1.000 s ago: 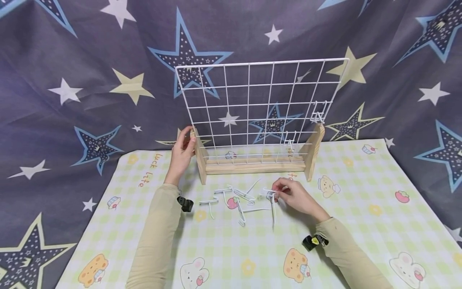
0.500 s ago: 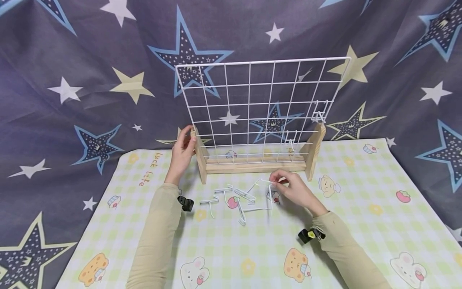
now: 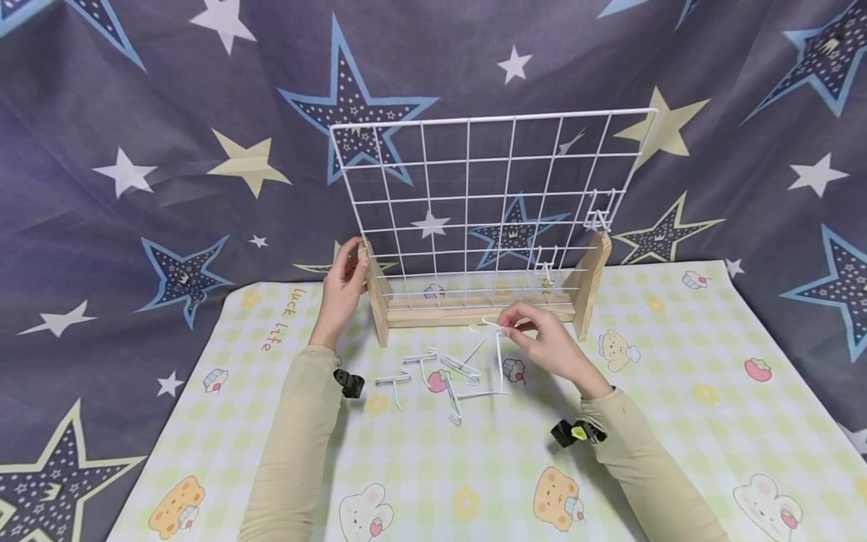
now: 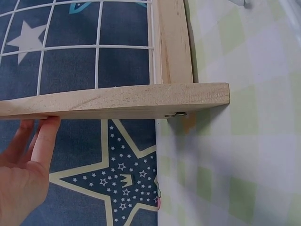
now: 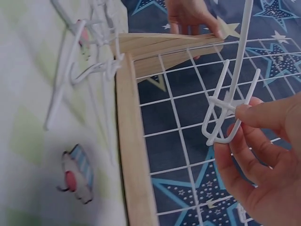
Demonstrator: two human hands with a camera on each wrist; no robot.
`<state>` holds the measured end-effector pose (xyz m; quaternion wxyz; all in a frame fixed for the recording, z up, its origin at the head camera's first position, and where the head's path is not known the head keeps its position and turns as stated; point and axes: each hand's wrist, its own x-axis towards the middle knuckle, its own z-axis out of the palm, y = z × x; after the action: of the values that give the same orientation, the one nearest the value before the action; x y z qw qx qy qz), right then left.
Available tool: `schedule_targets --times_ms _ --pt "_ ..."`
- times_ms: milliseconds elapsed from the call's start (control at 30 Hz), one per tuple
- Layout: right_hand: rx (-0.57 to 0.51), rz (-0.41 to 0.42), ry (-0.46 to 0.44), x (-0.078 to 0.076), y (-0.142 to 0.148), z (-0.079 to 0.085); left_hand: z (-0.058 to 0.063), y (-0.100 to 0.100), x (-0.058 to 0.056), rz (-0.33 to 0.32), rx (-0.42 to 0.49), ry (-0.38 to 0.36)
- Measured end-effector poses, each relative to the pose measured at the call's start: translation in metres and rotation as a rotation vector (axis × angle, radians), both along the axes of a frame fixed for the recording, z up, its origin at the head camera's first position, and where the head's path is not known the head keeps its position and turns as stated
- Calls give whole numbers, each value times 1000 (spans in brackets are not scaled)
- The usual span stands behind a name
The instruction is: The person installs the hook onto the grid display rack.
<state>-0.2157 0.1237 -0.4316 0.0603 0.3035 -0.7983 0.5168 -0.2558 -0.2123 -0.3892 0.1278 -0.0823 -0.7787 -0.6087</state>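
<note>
My right hand (image 3: 547, 348) pinches a white wire hook (image 3: 500, 365) by its bracket end, in front of a white grid rack. Seen from the right wrist, this hook (image 5: 241, 54) has a U-shaped back, its long prong pointing away from the fingers. My left hand (image 3: 341, 290) grips the upper part of the rack's left wooden side panel (image 3: 377, 305); some fingertips are hidden behind it. The wire grid (image 3: 467, 159) stands upright between the wooden ends. Two hooks hang at its right: an upper hook (image 3: 597, 218) and a lower hook (image 3: 545, 267).
Several loose white hooks (image 3: 454, 395) lie on the checked tablecloth (image 3: 420, 459), left of my right hand. A wooden base bar (image 3: 474, 312) joins the rack's ends. Behind the rack hangs a dark star-patterned cloth (image 3: 203, 90).
My right hand has raised the hook off the tablecloth and carried it slightly left and towards the rack. The left hand has stayed at the side panel.
</note>
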Motion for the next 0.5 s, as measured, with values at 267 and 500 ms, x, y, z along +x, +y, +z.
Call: schedule_targets --times_ms 267,500 --pt "-12 -28 24 1 -4 19 0 0 0 2 -2 2" --pt "-47 -31 35 0 -3 34 0 0 0 6 7 7"
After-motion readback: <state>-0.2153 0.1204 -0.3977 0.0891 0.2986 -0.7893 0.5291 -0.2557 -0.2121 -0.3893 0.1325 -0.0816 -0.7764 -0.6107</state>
